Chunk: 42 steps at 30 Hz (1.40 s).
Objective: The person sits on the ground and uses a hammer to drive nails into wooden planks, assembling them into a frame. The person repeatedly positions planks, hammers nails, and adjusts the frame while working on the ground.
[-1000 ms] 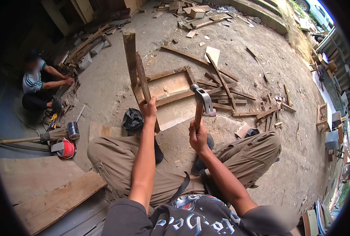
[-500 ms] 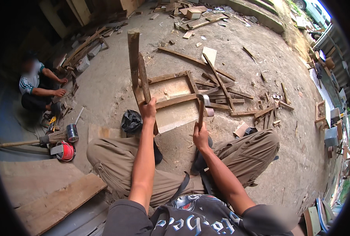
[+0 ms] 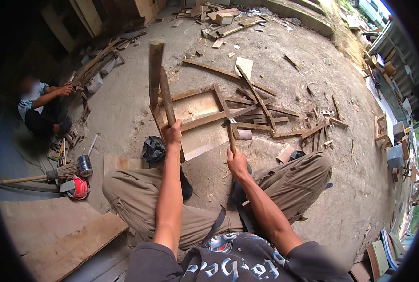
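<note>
My left hand (image 3: 172, 135) is closed round an upright wooden batten (image 3: 167, 96), which rises beside a taller wooden post (image 3: 155, 70). Both stand at the left side of a wooden frame (image 3: 202, 122) with pale panels, propped in front of my crossed legs. In my right hand (image 3: 238, 163) is a hammer (image 3: 232, 137), gripped by its wooden handle. Its metal head lies over the right end of the frame's middle rail; whether they touch I cannot tell. My left fingers hide the batten's lower part.
Loose wooden strips (image 3: 266, 110) lie piled right of the frame. A black plastic bag (image 3: 154, 149) sits by my left knee. At left are a broom (image 3: 63, 171), a tin can (image 3: 84, 165), a red reel (image 3: 79, 187) and planks (image 3: 77, 239). Another person (image 3: 42, 103) squats far left.
The hammer's head has come down and left onto or close above the frame's rail. My left hand keeps its grip on the batten. The other person's hands have risen.
</note>
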Each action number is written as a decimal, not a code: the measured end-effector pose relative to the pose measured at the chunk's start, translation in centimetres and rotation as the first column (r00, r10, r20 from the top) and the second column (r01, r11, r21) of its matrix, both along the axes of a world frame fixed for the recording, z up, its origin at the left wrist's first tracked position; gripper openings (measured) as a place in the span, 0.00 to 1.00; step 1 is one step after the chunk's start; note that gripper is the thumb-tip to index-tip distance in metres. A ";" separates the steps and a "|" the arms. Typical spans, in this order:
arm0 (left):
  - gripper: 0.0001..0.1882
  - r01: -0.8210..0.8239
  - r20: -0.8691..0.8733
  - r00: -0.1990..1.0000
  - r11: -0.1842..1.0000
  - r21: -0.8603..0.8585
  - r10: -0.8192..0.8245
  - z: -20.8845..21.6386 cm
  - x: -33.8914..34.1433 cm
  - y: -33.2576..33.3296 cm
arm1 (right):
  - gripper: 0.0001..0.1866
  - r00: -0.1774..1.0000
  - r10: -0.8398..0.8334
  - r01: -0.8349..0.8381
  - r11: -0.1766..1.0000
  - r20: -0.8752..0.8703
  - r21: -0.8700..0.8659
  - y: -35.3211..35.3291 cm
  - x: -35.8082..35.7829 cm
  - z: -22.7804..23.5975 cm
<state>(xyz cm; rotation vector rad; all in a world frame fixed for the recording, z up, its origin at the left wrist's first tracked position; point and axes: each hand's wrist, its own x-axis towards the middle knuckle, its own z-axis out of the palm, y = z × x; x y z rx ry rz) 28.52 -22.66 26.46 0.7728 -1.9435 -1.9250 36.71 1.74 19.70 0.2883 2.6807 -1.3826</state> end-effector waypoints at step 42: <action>0.13 -0.272 0.248 0.959 0.698 0.662 0.138 -3.8 0.3 -5.2 | 0.12 0.882 -0.472 0.277 0.533 -0.009 -0.800 3.9 -3.3 5.1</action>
